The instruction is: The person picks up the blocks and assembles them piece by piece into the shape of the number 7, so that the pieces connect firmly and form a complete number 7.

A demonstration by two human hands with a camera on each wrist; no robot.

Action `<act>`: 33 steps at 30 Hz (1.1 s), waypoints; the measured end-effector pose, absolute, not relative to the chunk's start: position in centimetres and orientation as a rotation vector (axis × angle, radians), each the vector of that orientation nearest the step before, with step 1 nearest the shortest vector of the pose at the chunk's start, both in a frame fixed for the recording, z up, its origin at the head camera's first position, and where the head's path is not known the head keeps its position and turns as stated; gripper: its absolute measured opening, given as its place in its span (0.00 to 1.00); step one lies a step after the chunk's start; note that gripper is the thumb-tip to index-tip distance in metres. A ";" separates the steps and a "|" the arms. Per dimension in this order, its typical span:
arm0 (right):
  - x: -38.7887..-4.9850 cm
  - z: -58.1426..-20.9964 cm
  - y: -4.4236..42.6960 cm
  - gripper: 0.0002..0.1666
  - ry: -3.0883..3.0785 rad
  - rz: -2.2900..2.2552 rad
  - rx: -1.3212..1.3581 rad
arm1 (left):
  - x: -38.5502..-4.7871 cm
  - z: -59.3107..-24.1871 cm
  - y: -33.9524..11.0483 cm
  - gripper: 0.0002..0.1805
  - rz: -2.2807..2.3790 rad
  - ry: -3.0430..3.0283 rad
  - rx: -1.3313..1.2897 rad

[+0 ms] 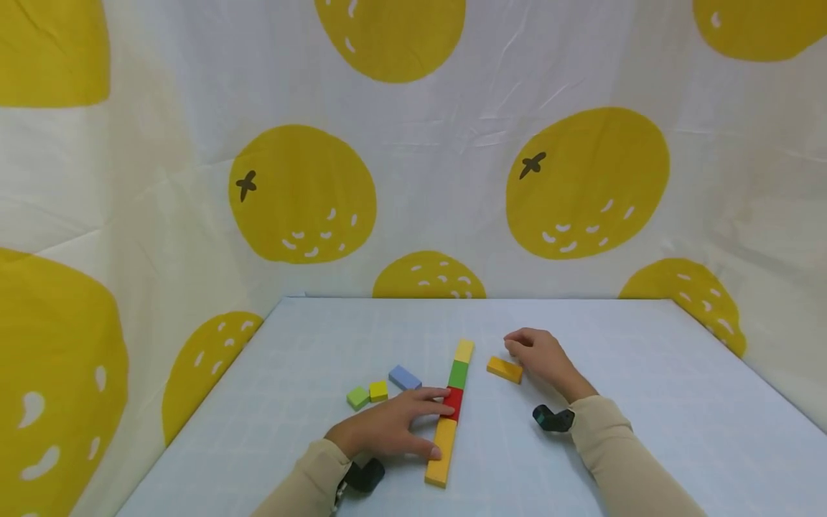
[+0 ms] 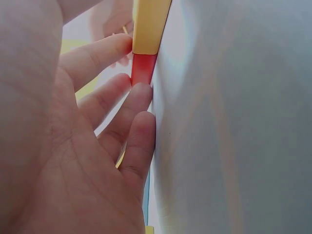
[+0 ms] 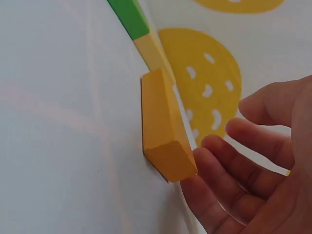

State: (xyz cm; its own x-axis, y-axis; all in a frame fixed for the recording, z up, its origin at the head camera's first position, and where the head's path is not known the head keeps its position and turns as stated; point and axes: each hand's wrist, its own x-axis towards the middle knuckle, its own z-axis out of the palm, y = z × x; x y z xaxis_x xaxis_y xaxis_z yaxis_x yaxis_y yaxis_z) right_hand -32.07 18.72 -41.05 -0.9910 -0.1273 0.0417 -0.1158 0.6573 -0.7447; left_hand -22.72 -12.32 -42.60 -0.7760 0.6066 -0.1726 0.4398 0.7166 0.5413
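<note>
At the lower middle of the frame, a lime block [image 1: 357, 398], a yellow block [image 1: 378, 391] and a blue block [image 1: 405, 378] lie near the left hand [image 1: 390, 426], whose loose fingers rest on the long orange block [image 1: 442, 458] and red block [image 1: 456, 403]; pushing too hard could knock these out of line with the green block [image 1: 458, 374] and cream block [image 1: 464, 350]. Right of center, the other orange block [image 1: 504, 370] lies by the right hand [image 1: 541, 357], its fingers softly bent, gripping nothing, maybe touching it; a bump could slide it into the others.

From here I have a row of blocks [image 1: 457, 403] running six to twelve o'clock on the table [image 1: 226, 459], the left hand [image 1: 390, 425] on it from eight, three loose blocks [image 1: 378, 392] toward ten, a lone block [image 1: 504, 370] at two, the right hand [image 1: 545, 360] beside that.
</note>
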 end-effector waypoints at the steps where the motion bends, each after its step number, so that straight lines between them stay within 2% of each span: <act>1: -32.0 -41.1 18.9 0.22 2.840 -1.266 -0.205 | -22.7 -42.6 -12.3 0.33 0.694 2.582 0.814; 11: -31.4 -42.1 20.6 0.22 2.843 -1.103 -0.332 | -22.5 -42.5 -12.2 0.32 0.712 2.580 0.816; 19: -30.5 -41.4 21.5 0.26 2.766 -1.106 -0.444 | -22.5 -42.3 -12.4 0.33 0.678 2.596 0.840; 25: -30.5 -41.5 21.7 0.25 2.733 -1.117 -0.497 | -22.3 -42.1 -12.3 0.33 0.683 2.590 0.824; 33: -30.9 -42.3 21.4 0.23 2.778 -1.123 -0.424 | -22.2 -42.0 -12.3 0.33 0.687 2.588 0.827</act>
